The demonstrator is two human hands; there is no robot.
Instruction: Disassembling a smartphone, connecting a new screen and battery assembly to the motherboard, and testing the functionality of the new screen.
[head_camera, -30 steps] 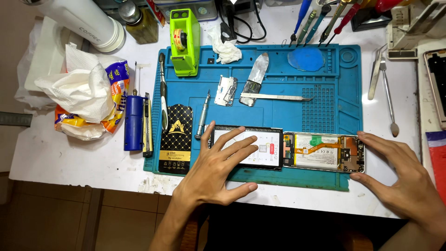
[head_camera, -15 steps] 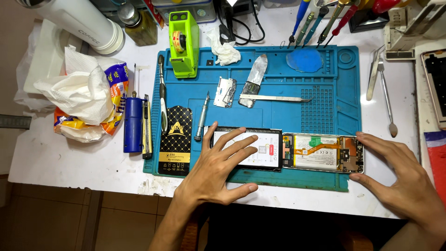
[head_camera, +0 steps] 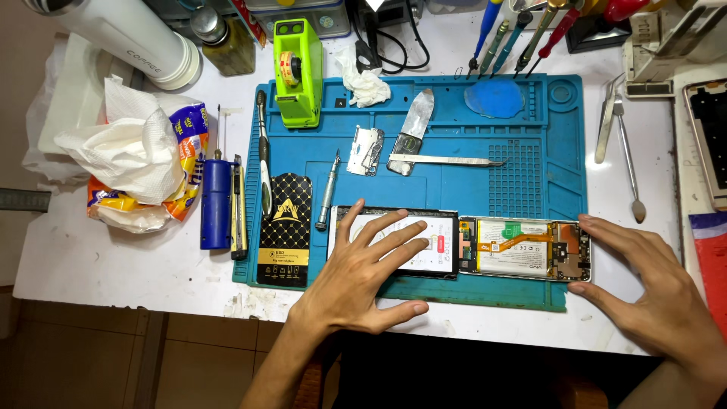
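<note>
Blue silicone work mat (head_camera: 530,159) covers the middle of the white table (head_camera: 113,273). At the mat's near edge lies an opened phone in two parts, end to end. The screen panel (head_camera: 435,242) is on the left, face down, its pale inner side up. The phone body (head_camera: 522,248) is on the right, showing a white battery and an orange flex cable.

Left hand (head_camera: 363,273): flat, fingers spread, pressing on the screen panel; nothing is gripped. Right hand (head_camera: 644,291): open, thumb and forefinger tips bracketing the right end of the phone body, touching its corners; no closed grip.

Farther on the mat lie metal tweezers (head_camera: 443,160), a small metal shield plate (head_camera: 367,150) and a slim screwdriver (head_camera: 327,191). A black card sleeve (head_camera: 284,231) rests at the mat's near-left corner. A green tape dispenser (head_camera: 297,72) stands at the far-left edge. Left of the mat lie a blue cylindrical tool (head_camera: 216,201) and crumpled white tissue (head_camera: 129,148).
</note>
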